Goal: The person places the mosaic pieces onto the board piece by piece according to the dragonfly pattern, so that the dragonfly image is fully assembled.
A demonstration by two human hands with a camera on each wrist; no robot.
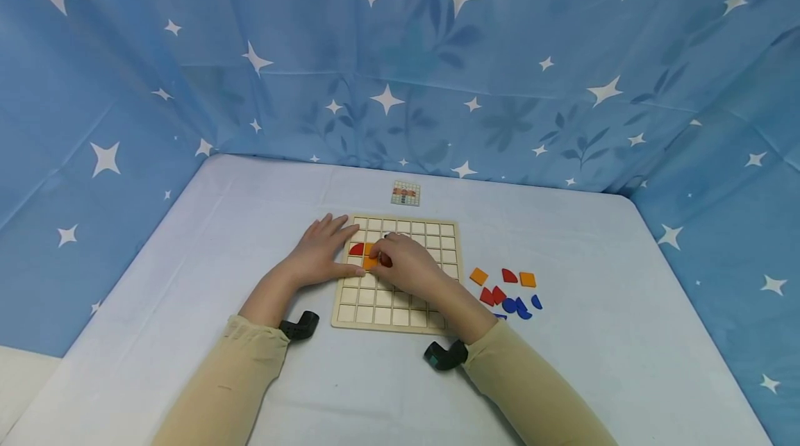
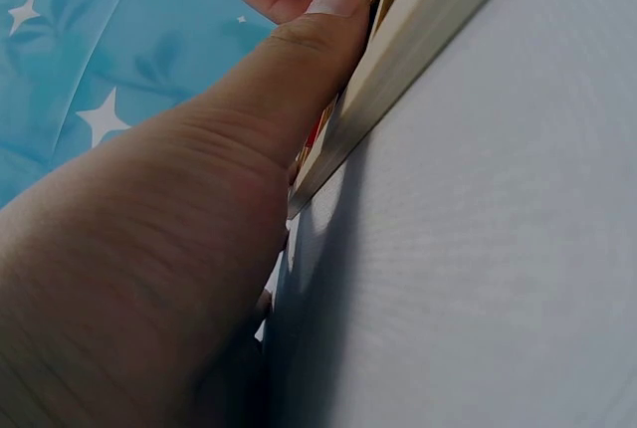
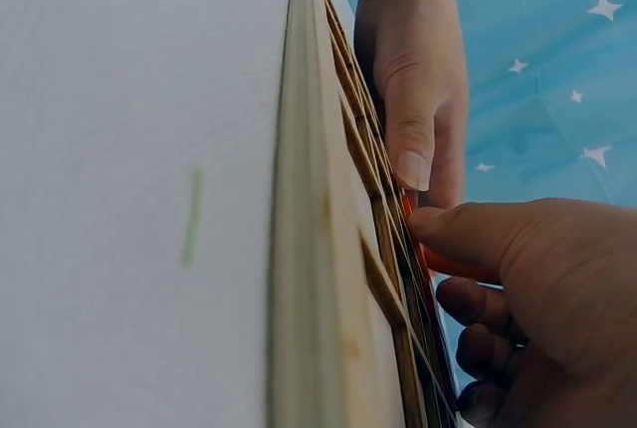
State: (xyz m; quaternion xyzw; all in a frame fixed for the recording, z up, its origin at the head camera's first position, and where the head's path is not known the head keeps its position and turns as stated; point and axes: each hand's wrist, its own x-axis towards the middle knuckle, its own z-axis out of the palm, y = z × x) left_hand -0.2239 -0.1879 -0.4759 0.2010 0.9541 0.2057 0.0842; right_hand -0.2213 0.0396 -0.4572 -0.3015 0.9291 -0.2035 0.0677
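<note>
A wooden grid board (image 1: pixel 390 317) lies flat on the table. My left hand (image 1: pixel 320 251) rests at its left edge, fingers spread, the thumb reaching over the rim. Over the board's left part, my right hand (image 1: pixel 406 264) has its thumb and fingers curled. A red piece (image 3: pixel 460 268) shows between them in the right wrist view; its full shape is hidden. Right beside those fingertips, two orange squares (image 1: pixel 369 263) sit in neighbouring cells, one partly covered. A red quarter-circle (image 1: pixel 357 249) occupies the cell to their left, close to my left fingers.
Right of the board lie loose pieces: orange squares (image 1: pixel 528 279), red quarter-circles (image 1: pixel 509 276) and several blue pieces (image 1: pixel 509 306). Behind the board is a small pattern card (image 1: pixel 405 193). A blue starry curtain (image 1: pixel 387 126) hangs along the table's far edge.
</note>
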